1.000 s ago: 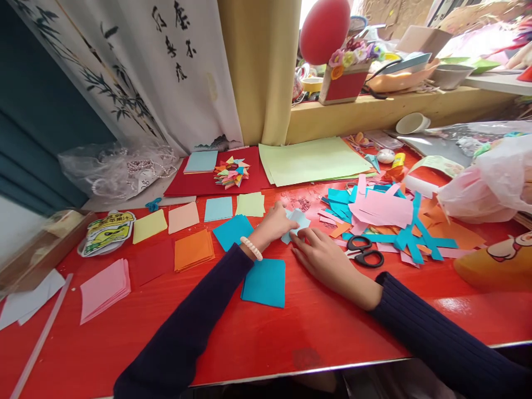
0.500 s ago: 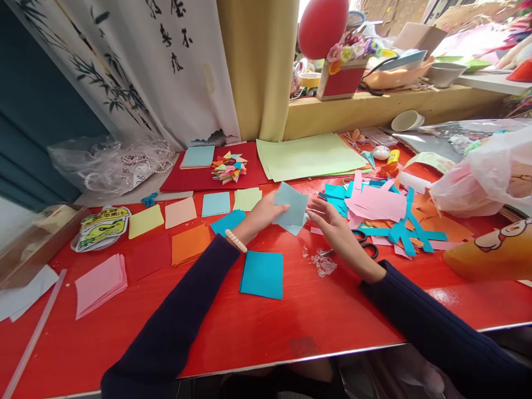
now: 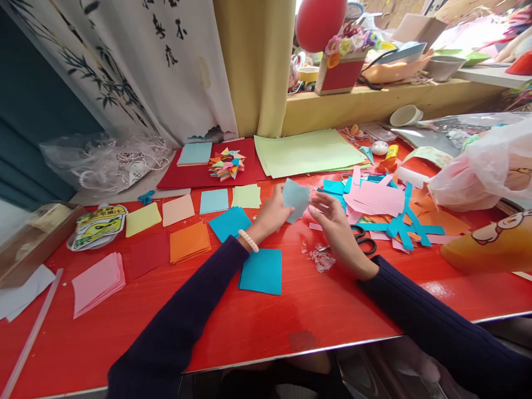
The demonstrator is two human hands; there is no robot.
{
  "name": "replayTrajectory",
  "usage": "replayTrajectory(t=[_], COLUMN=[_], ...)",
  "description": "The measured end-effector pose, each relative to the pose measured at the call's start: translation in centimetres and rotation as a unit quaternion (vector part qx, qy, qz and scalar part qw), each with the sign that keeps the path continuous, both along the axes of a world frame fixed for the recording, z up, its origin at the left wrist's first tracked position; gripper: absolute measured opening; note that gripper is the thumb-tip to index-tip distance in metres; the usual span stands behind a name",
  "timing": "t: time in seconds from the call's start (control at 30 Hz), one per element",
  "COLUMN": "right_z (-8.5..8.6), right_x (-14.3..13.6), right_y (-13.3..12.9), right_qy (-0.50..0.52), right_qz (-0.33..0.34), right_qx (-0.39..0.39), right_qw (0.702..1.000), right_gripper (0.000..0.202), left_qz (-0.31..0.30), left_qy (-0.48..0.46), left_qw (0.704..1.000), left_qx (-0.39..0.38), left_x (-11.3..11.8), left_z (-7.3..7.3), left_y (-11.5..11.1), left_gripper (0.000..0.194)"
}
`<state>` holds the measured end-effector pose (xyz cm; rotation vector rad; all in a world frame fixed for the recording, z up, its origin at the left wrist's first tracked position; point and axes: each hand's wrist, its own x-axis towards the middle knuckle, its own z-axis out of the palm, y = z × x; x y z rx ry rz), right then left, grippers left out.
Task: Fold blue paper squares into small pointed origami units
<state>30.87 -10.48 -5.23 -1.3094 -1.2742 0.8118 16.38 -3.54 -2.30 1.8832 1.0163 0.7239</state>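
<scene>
My left hand point(image 3: 272, 213) grips the left side of a pale blue sheet of paper point(image 3: 296, 200), held up above the red table. My right hand point(image 3: 336, 227) is just to the right of the sheet, fingers loosely curved and apart, holding nothing that I can see. A stack of teal paper squares point(image 3: 261, 271) lies below my left wrist, and more blue squares point(image 3: 228, 224) lie partly behind it. Black-handled scissors point(image 3: 364, 241) sit beside my right hand, partly hidden by it. Small clear scraps point(image 3: 322, 259) lie left of that hand.
Square paper stacks in orange point(image 3: 189, 244), pink point(image 3: 100, 284) and other colours cover the left side. Paper offcuts point(image 3: 376, 200) are piled at right, beside a plastic bag point(image 3: 477, 166). A folded paper ornament point(image 3: 227, 164) and large light-green sheets point(image 3: 310, 152) lie at the back.
The pale blue paper has turned in my left hand, which has shifted slightly right. A lower sheet corner that showed before is out of sight. My right hand has barely moved.
</scene>
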Motion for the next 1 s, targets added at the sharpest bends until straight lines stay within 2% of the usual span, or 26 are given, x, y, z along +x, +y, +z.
replayTrajectory(t=[0.07, 0.2, 0.3, 0.47, 0.63, 0.87, 1.0], right_z=[0.4, 0.7, 0.3, 0.1, 0.7, 0.5, 0.6], right_x=[0.2, 0.3, 0.2, 0.1, 0.0, -0.1, -0.3], right_y=[0.2, 0.5, 0.7, 0.8, 0.7, 0.6, 0.4], right_qy=[0.002, -0.061, -0.097, -0.149, -0.201, -0.263, -0.227], right_qz=[-0.013, 0.026, 0.010, 0.004, -0.008, 0.009, 0.022], right_qx=[0.031, 0.079, 0.079, 0.074, 0.078, 0.136, 0.135], right_qw=[0.999, 0.995, 0.992, 0.986, 0.977, 0.955, 0.964], right_gripper=[0.049, 0.027, 0.024, 0.041, 0.044, 0.059, 0.066], left_qz=[-0.035, -0.118, -0.095, -0.078, -0.073, -0.116, -0.104], left_qy=[-0.055, -0.144, -0.147, -0.160, -0.151, -0.123, -0.124], left_qw=[0.998, 0.983, 0.984, 0.983, 0.982, 0.972, 0.974], left_qx=[0.009, 0.011, 0.018, 0.033, 0.089, 0.162, 0.160], left_x=[-0.2, 0.0, 0.2, 0.4, 0.5, 0.4, 0.4], left_z=[0.5, 0.2, -0.7, -1.6, -1.0, -0.4, -0.8], left_y=[0.0, -0.4, -0.4, -0.1, -0.4, -0.8, -1.0], left_gripper=[0.053, 0.044, 0.037, 0.046, 0.038, 0.047, 0.047])
